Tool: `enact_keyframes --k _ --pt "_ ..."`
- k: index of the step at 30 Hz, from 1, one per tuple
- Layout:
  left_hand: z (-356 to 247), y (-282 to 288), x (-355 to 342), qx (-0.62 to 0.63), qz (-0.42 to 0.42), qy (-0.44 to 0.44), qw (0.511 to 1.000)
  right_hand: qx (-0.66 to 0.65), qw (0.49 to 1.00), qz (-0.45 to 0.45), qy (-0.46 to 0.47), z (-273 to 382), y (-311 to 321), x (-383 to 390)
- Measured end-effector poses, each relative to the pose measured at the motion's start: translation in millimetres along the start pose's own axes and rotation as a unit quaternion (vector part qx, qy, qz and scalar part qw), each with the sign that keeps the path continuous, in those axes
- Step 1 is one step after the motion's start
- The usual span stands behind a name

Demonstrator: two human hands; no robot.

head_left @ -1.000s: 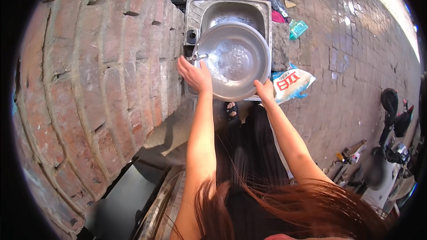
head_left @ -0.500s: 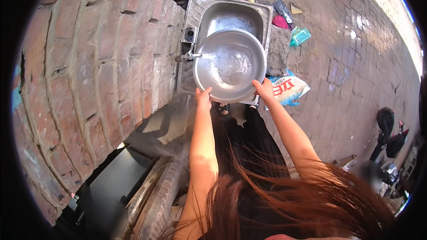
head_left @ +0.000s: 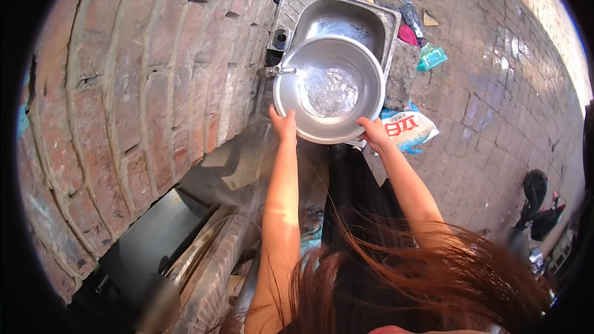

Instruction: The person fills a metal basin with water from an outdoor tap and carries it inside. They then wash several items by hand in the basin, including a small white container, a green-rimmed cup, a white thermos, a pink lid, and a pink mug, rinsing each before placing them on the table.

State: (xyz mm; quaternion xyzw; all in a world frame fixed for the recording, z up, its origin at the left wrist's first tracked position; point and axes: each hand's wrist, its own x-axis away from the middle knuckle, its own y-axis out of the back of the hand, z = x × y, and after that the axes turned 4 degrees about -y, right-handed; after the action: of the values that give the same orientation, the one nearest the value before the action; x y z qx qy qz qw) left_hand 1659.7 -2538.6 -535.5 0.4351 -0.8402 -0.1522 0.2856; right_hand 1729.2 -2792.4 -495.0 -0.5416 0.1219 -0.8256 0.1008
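Between my hands is a round metal basin point(head_left: 359, 108) with some water in its bottom, held over the near part of a stainless steel sink point(head_left: 391, 28). My left hand point(head_left: 284, 125) grips the basin's near left rim, thumb up on the edge and fingers hidden beneath. At the near right rim, my right hand point(head_left: 373, 133) holds it the same way, thumb over the lip. A metal tap point(head_left: 276, 72) reaches from the wall side to the basin's left rim. Whether water runs from it now, I cannot tell.
A brick wall point(head_left: 167, 55) rises close on the left. Beside the sink's right edge are a stone block point(head_left: 403, 71), a blue-and-white plastic bag point(head_left: 411, 128) and a green packet point(head_left: 432, 57). A low brick edge point(head_left: 213, 272) and a grey panel point(head_left: 154, 232) lie at lower left.
The basin, with both hands on it, has shifted slightly leftward relative to the sink, its rim now against the tap. The whole view has moved, and the stream seen entering the basin no longer shows plainly.
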Motion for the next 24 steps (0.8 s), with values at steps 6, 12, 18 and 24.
enact_keyframes --k 6,12,18,24 --pt "-110 -18 -56 -0.186 0.028 -0.326 0.926 -0.018 0.997 -0.058 0.052 -9 -18 23" --pt "-127 -31 -107 -0.351 0.205 -0.267 0.874 -0.033 0.993 -0.099 0.055 -29 -30 25" --pt "-110 -38 -116 -0.359 0.181 -0.239 0.884 -0.083 0.985 -0.131 0.073 -51 -46 37" --pt "-113 -43 -113 -0.306 0.179 -0.224 0.908 -0.09 0.977 -0.155 0.113 -70 -52 32"
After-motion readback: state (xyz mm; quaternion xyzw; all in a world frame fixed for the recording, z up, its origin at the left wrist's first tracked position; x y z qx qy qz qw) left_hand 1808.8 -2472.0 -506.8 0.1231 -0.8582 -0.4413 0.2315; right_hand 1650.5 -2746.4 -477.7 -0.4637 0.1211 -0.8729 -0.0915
